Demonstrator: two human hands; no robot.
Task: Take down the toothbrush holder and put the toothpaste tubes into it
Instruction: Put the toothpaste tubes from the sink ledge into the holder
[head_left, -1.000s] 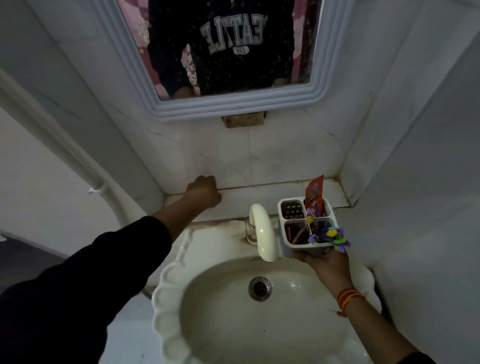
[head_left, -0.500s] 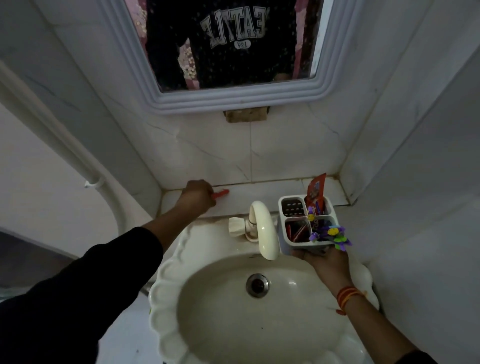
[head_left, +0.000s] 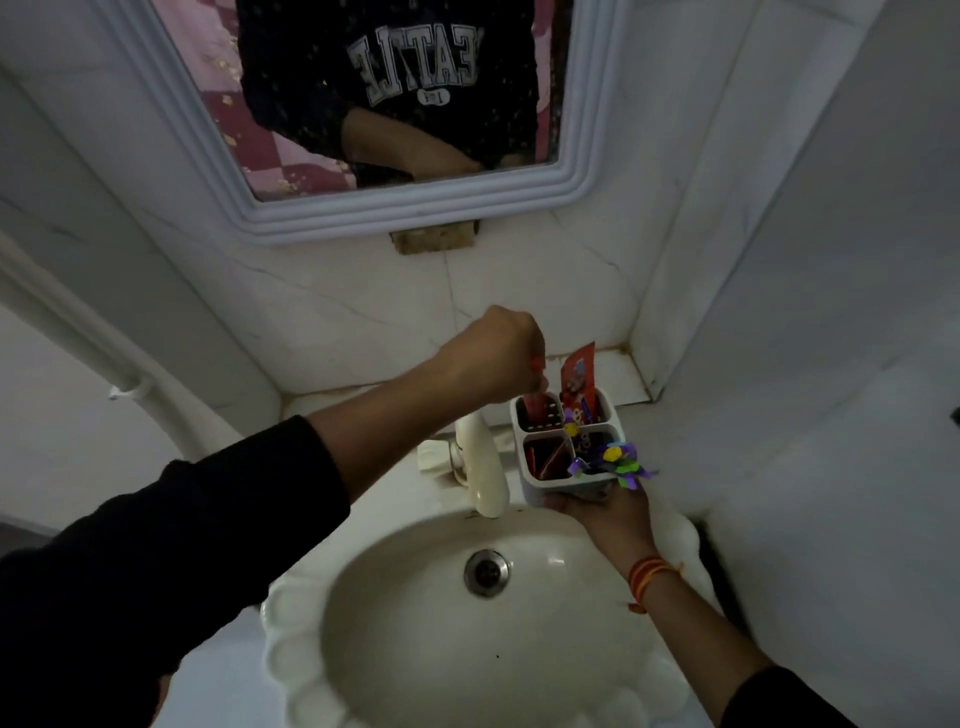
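Two bare hands are working above the white basin (head_left: 291, 639). The right hand (head_left: 608, 512) is cupping the base of the white toothbrush holder (head_left: 569, 449) from below, its grip closed around the bottom edge, keeping the holder upright just right of the cream tap (head_left: 485, 467). The left hand (head_left: 501, 358) is hovering over the holder's far-left compartment, fingers pinched on the top of a small red toothpaste tube (head_left: 535, 397) whose lower end is sitting inside that compartment. A taller red tube (head_left: 577, 376) is standing in the far-right compartment, leaning slightly toward the wall. The near-left compartment is holding thin red items that are too dim to name. A purple, yellow and green flower decoration (head_left: 621, 462) is sticking out at the holder's near-right corner. An orange thread band (head_left: 647, 574) is circling the right wrist.
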